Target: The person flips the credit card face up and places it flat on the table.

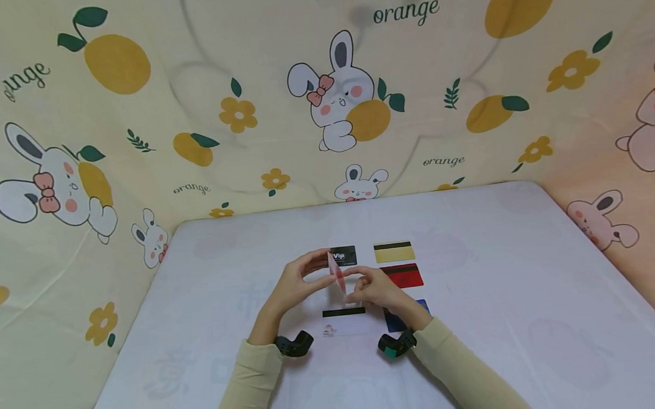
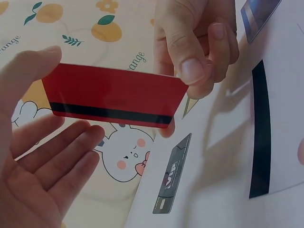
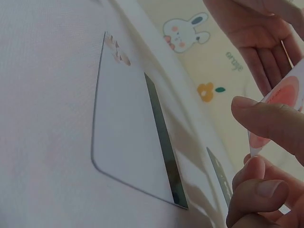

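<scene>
Both hands hold one card [image 1: 336, 273] upright over the table, nearly edge-on in the head view. Its red face [image 2: 114, 90] with a black stripe shows in the left wrist view; the other face [image 3: 287, 92], white with a pink-red print, shows in the right wrist view. My left hand [image 1: 298, 284] grips one end between thumb and index finger, the other fingers extended below. At the opposite end, my right hand [image 1: 385, 290] pinches the card with its thumb and fingers. Just behind lies a black VIP card [image 1: 345, 256].
A white card [image 1: 352, 328] with a black stripe lies in front of the hands. To the right are a gold card [image 1: 394, 252], a red card [image 1: 410, 276] and a blue card [image 1: 395, 323], the last partly covered by the right arm. A patterned curtain [image 1: 281, 139] borders the white table [image 1: 506, 282].
</scene>
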Demonstrator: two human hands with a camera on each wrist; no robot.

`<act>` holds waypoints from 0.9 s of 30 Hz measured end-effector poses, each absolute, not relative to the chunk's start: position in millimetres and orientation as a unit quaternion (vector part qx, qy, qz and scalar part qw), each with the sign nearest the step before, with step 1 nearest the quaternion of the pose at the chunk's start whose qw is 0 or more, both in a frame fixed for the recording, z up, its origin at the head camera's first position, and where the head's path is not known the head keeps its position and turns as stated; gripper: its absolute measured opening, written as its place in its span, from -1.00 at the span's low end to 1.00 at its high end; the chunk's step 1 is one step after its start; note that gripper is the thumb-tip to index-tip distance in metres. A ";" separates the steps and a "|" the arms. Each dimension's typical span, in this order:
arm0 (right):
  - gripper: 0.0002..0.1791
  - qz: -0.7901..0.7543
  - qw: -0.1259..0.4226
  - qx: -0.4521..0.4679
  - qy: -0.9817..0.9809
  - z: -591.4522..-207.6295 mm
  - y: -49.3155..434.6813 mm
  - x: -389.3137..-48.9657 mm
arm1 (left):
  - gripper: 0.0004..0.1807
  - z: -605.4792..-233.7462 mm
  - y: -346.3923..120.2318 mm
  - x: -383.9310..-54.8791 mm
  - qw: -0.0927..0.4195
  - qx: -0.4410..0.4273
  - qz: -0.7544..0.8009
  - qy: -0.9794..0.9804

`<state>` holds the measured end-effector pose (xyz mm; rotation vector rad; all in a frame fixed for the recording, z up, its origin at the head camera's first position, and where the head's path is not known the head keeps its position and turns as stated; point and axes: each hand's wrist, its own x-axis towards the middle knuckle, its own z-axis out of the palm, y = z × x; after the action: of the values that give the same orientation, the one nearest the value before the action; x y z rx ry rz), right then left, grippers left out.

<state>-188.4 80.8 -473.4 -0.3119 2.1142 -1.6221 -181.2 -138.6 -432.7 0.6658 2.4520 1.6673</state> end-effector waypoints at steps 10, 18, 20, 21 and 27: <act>-0.36 -0.584 0.226 -0.101 0.773 -472.2 84.8 -190.2 | -0.36 -435.2 -142.9 -182.6 0.044 0.214 0.534 0.817; -0.36 -0.577 0.230 -0.097 0.777 -472.7 88.4 -192.3 | -0.37 -432.6 -146.5 -180.5 0.043 0.202 0.532 0.821; -0.36 -0.579 0.231 -0.095 0.776 -473.6 89.4 -193.2 | -0.37 -433.7 -148.5 -180.7 0.044 0.201 0.529 0.823; -0.36 -0.580 0.230 -0.095 0.776 -473.9 89.8 -193.5 | -0.37 -438.1 -150.3 -182.6 0.042 0.203 0.528 0.824; -0.35 -0.580 0.225 -0.097 0.777 -472.0 92.3 -193.5 | -0.38 -441.9 -154.1 -182.9 0.042 0.198 0.518 0.831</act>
<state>-193.5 92.3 -472.0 -0.2672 2.1419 -1.6000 -182.9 -154.1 -441.9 0.6069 2.5433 1.5867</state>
